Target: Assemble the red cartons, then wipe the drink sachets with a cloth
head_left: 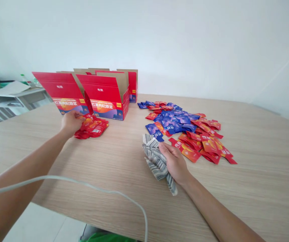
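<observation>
My right hand (pixel 176 161) is closed around a crumpled grey-and-white striped cloth (pixel 157 159), held over the table at the near edge of the sachet pile. A blue sachet (pixel 156 130) lies right behind the cloth, and red sachets (pixel 186 149) are just beyond my knuckles. On the left, my left hand (pixel 71 123) grips the left end of a small stack of red sachets (pixel 94 127). Its fingertips are partly hidden by the sachets. This stack lies in front of two red-and-purple cartons (pixel 106 106) with raised flaps.
More opened cartons (pixel 133 84) stand behind the front two. Blue sachets (pixel 172 119) and further red ones (pixel 210 144) spread over the wooden table (pixel 260 174). A pale cable (pixel 84 183) crosses the near view. A grey cabinet (pixel 31 95) with papers stands at far left.
</observation>
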The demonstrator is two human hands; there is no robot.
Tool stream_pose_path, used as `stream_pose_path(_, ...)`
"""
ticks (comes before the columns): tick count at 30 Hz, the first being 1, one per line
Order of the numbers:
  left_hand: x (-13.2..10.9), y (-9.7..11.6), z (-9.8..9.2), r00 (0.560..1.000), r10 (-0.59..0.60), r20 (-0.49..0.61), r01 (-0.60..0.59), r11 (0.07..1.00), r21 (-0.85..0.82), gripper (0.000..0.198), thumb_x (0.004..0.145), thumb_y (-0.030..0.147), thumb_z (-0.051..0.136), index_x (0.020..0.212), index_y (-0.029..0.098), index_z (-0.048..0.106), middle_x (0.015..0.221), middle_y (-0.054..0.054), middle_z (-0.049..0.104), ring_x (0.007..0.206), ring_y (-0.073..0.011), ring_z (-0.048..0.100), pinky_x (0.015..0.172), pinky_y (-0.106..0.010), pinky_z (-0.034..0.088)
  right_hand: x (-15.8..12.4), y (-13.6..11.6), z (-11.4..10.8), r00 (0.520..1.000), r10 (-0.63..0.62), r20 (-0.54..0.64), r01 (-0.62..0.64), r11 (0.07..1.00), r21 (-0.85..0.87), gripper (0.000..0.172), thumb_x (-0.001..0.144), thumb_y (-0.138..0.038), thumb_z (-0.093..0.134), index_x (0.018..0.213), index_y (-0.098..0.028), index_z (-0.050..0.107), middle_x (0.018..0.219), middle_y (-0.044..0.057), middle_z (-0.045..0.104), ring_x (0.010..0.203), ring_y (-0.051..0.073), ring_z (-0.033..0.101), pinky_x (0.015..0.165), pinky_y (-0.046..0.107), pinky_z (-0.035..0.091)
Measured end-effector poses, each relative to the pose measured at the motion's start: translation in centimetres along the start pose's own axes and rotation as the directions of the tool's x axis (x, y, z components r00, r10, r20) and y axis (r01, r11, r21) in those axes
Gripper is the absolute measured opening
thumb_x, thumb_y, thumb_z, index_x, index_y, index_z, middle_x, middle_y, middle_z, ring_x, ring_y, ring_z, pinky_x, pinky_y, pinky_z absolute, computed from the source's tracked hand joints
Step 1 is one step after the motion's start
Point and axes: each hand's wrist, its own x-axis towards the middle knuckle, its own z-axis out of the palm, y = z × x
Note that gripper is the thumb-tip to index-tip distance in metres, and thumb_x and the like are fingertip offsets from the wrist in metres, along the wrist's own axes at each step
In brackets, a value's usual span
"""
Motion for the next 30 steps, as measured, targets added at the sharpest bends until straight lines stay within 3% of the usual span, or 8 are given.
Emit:
stream_pose_path(4,0.7,-1.5,-0.5,0.997,0.043,-0.067,-0.035,0.992,0.119,0.033,0.074,0.004,0.085,0.064,0.021,0.059,0.066,0.001,0.052,0.116,-0.0316,0.064,0.103,-0.040,0.047,-0.3,-0.3,0.3,0.999,-0.021,0.041,0.024,0.998,-0.060,0.056,0.094,-0.072,0.062,0.068,-0.025,0.047,0.066,-0.005,0.039,0.064,0.015,0.034,0.060,0.031,0.030)
stream_pose_path(8,-1.2,-0.5,1.2,0.973,0.223,-0.058,-0.205,0.952,0.227,0.031,0.072,0.006,0.079,0.064,0.022,0.054,0.085,-0.009,0.062,0.147,-0.0480,0.043,0.119,-0.061,0.034,-0.4,-0.7,0.4,0.991,-0.068,0.118,0.083,0.989,-0.122,0.052,0.100,-0.065,0.055,0.069,-0.024,0.048,0.064,-0.006,0.037,0.062,0.015,0.033,0.059,0.030,0.028)
stream_pose_path(12,-5.7,2.0,5.6,0.843,0.509,0.173,-0.537,0.804,0.256,0.010,0.079,0.014,0.070,0.085,0.019,0.064,0.110,-0.011,0.068,0.142,-0.0510,0.048,0.120,-0.074,0.024,0.4,-1.2,-0.7,0.987,-0.161,0.029,0.163,0.982,-0.097,0.051,0.101,-0.062,0.057,0.069,-0.024,0.049,0.064,-0.005,0.039,0.062,0.014,0.036,0.059,0.029,0.031)
stream_pose_path(16,-13.2,5.3,12.3,0.578,0.634,0.514,-0.759,0.649,0.052,0.018,0.084,0.016,0.065,0.101,0.021,0.069,0.112,-0.011,0.074,0.118,-0.0350,0.066,0.109,-0.056,0.048,2.1,-1.7,-4.0,0.893,-0.268,-0.362,0.286,0.958,-0.006,0.051,0.092,-0.067,0.069,0.070,-0.023,0.057,0.065,-0.005,0.049,0.063,0.015,0.045,0.061,0.027,0.039)
stream_pose_path(20,-21.7,9.2,18.7,0.211,0.629,0.748,-0.860,0.483,-0.163,0.031,0.095,0.026,0.063,0.124,0.018,0.068,0.132,-0.017,0.071,0.130,-0.0345,0.062,0.110,-0.055,0.049,3.6,-2.1,-7.8,0.650,-0.358,-0.670,0.443,0.895,-0.049,0.043,0.088,-0.063,0.073,0.079,-0.021,0.069,0.073,-0.002,0.061,0.069,0.016,0.054,0.069,0.029,0.045)
stream_pose_path(21,-23.6,10.0,20.1,0.173,0.604,0.778,-0.861,0.476,-0.178,0.037,0.096,0.032,0.065,0.129,0.018,0.067,0.135,-0.018,0.070,0.134,-0.0357,0.060,0.111,-0.056,0.049,3.8,-2.1,-8.6,0.600,-0.373,-0.708,0.455,0.887,-0.081,0.042,0.088,-0.061,0.073,0.080,-0.020,0.069,0.075,-0.002,0.062,0.070,0.016,0.053,0.070,0.029,0.045)
stream_pose_path(25,-28.4,12.0,23.8,0.197,0.493,0.847,-0.861,0.500,-0.091,0.071,0.085,0.067,0.073,0.145,0.028,0.064,0.161,-0.020,0.049,0.146,-0.0488,0.044,0.110,-0.078,0.040,4.2,-1.7,-10.9,0.520,-0.412,-0.748,0.425,0.885,-0.192,0.043,0.091,-0.059,0.067,0.073,-0.021,0.060,0.068,-0.005,0.051,0.064,0.013,0.043,0.064,0.027,0.038)
stream_pose_path(30,-29.4,12.7,24.5,0.199,0.458,0.867,-0.881,0.471,-0.047,0.068,0.089,0.074,0.065,0.143,0.033,0.068,0.160,-0.022,0.048,0.141,-0.0507,0.049,0.107,-0.079,0.039,3.9,-1.7,-11.5,0.548,-0.468,-0.693,0.377,0.878,-0.295,0.047,0.097,-0.060,0.061,0.070,-0.023,0.049,0.065,-0.007,0.041,0.062,0.012,0.034,0.059,0.027,0.030)
